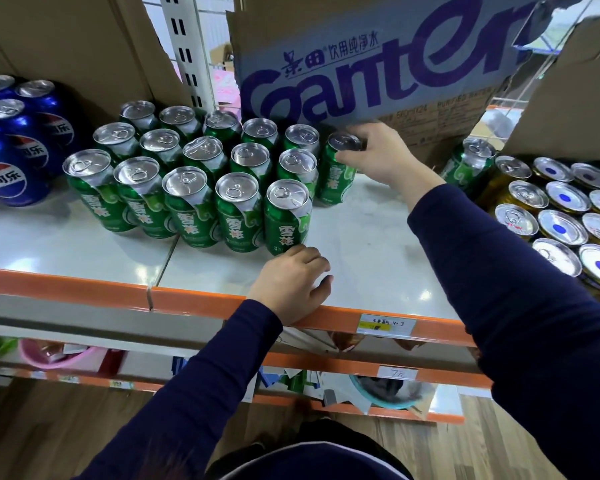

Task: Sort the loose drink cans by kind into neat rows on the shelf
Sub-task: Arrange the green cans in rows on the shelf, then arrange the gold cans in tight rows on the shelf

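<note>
right fingers [349, 156] grip green can [333, 183] (rows' right end) | left fingers [303, 254] loosely curled, empty, on shelf [378, 258]

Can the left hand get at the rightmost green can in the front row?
Probably yes: the left hand rests on the shelf edge just before that green can, with nothing between them.

Orange-edged shelving [84, 284] stands on wood-plank floor [32, 427], cardboard boxes [66, 39] behind.

The right hand [376, 152] grips a green can [335, 183] by its top, beside the green rows [187, 181] — the left hand [288, 282] rests loosely curled on the front edge of the shelf [378, 244].
</note>
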Demonstrator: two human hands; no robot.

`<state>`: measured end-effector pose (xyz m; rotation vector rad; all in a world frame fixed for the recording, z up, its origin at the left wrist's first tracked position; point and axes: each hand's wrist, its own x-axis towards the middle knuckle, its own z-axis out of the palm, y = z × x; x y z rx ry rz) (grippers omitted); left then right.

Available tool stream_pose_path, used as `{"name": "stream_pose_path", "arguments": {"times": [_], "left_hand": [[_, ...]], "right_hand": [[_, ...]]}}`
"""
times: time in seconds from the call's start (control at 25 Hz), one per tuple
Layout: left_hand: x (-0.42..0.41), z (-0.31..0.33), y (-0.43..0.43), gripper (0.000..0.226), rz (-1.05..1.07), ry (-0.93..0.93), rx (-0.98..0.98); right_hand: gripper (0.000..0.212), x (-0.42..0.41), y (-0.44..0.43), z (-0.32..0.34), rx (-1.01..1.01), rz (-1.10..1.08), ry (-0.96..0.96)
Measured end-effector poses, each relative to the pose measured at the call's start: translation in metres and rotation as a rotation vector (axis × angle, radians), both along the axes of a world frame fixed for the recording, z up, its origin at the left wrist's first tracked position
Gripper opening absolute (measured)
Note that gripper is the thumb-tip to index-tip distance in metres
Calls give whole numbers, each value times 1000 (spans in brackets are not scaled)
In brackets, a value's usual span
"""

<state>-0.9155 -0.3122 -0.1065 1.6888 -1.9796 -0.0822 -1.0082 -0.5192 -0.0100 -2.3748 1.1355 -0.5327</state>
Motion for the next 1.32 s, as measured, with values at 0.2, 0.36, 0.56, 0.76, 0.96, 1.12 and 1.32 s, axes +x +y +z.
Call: {"name": "stream_pose_path", "arguments": {"times": [0.2, 0.36, 0.56, 0.76, 0.96, 1.12, 1.32], "left_hand": [[-1, 0, 0, 11, 4, -9, -8], [-3, -1, -1, 7, 22, -13, -25], [-2, -2, -1, 10, -16, -51, -22], [-2, 1, -5, 13, -35, -43, 30], [-32, 19, -28, 20, -112, 66, 59], [-65, 42, -84, 27, -169, 31, 77], [-101, 76, -172, 33, -142, 12, 79]], "right_hand": [[56, -5, 4, -5, -24, -29, 54], [51, -16, 16, -7, -7, -16, 36], [36, -57, 46, -11, 60, -110, -59], [30, -129, 77, -17, -5, -255, -38], [28, -200, 67, -12, -241, -417, 113], [44, -232, 37, -8, -156, -388, 221], [59, -243, 11, -1, -131, -203, 335]]}}
